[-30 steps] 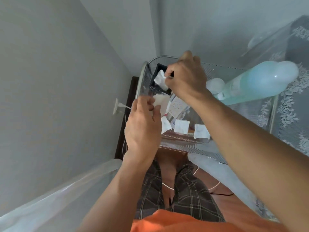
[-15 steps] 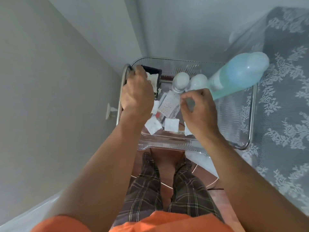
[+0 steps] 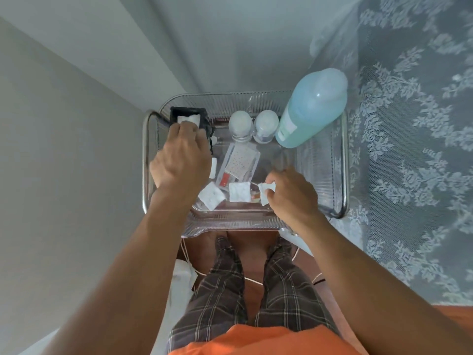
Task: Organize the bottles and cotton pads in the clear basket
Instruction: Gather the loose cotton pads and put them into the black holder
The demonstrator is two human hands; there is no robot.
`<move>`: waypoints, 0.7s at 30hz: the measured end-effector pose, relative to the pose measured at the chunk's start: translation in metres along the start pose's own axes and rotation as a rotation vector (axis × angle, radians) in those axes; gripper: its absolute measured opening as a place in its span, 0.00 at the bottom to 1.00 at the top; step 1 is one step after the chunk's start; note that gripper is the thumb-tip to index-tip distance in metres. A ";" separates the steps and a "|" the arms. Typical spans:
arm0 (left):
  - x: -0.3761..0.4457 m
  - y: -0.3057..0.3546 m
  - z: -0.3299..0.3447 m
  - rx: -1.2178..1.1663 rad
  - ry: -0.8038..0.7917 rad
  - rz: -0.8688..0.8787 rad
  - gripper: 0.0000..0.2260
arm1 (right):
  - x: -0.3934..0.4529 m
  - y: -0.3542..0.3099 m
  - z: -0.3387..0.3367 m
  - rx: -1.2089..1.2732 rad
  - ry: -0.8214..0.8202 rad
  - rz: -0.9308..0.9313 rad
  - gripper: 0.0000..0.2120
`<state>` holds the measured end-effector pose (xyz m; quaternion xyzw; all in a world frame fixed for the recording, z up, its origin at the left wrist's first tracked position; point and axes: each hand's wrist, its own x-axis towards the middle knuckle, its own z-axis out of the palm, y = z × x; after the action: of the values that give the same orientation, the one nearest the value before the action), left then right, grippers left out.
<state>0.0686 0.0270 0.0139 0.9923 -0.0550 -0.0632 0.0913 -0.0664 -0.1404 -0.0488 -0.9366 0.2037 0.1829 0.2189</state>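
Observation:
The clear ribbed basket (image 3: pixel 230 224) stands on a chrome-railed trolley in front of me. At its back stand a tall blue bottle (image 3: pixel 311 108) and two small clear bottles (image 3: pixel 240 124) (image 3: pixel 266 125). A small black box (image 3: pixel 188 116) with white pads in it sits in the back left corner. My left hand (image 3: pixel 181 160) reaches into that box, fingertips on the pads. My right hand (image 3: pixel 291 193) pinches a white cotton pad (image 3: pixel 266 190) near the front right. Two loose cotton pads (image 3: pixel 211 196) (image 3: pixel 239 192) lie on the basket floor beside a flat packet (image 3: pixel 239 165).
The chrome trolley rail (image 3: pixel 346 160) frames the basket. A grey wall runs along the left and a lace-covered surface (image 3: pixel 409 149) fills the right. My legs in plaid trousers and a white cable (image 3: pixel 186 254) are below the basket.
My left hand went from the basket's front edge to the black box at the back left. My right hand left the box, came to the front right and picked up a loose pad.

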 end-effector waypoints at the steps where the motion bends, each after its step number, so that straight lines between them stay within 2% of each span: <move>1: -0.001 -0.002 0.004 0.024 -0.050 -0.008 0.19 | 0.003 0.002 0.001 -0.038 -0.024 0.017 0.11; 5: 0.003 -0.009 0.019 0.062 -0.137 -0.013 0.26 | 0.015 0.005 0.009 -0.123 -0.075 0.055 0.20; 9: 0.008 -0.011 0.020 0.055 -0.137 -0.008 0.24 | 0.023 0.004 0.020 -0.155 -0.053 0.046 0.18; 11: 0.004 -0.013 0.016 -0.024 -0.049 -0.004 0.21 | 0.024 0.005 0.024 -0.142 -0.038 0.029 0.15; 13: -0.007 -0.014 0.013 -0.164 0.124 0.025 0.19 | 0.021 0.007 0.025 -0.118 -0.036 -0.001 0.11; 15: -0.023 -0.014 0.013 -0.310 0.274 0.077 0.14 | 0.018 0.009 0.021 -0.114 -0.050 -0.024 0.11; 16: -0.031 -0.014 0.017 -0.363 0.289 0.086 0.11 | 0.017 0.009 0.018 -0.107 -0.058 -0.029 0.10; 18: -0.044 -0.018 0.032 -0.405 0.188 0.033 0.07 | 0.013 0.007 0.010 -0.033 -0.078 -0.029 0.05; 21: -0.046 -0.029 0.061 -0.364 -0.120 -0.167 0.07 | 0.005 -0.008 -0.011 0.171 -0.061 -0.054 0.03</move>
<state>0.0181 0.0500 -0.0454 0.9550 0.0345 -0.1383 0.2599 -0.0560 -0.1402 -0.0388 -0.9137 0.1865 0.1872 0.3088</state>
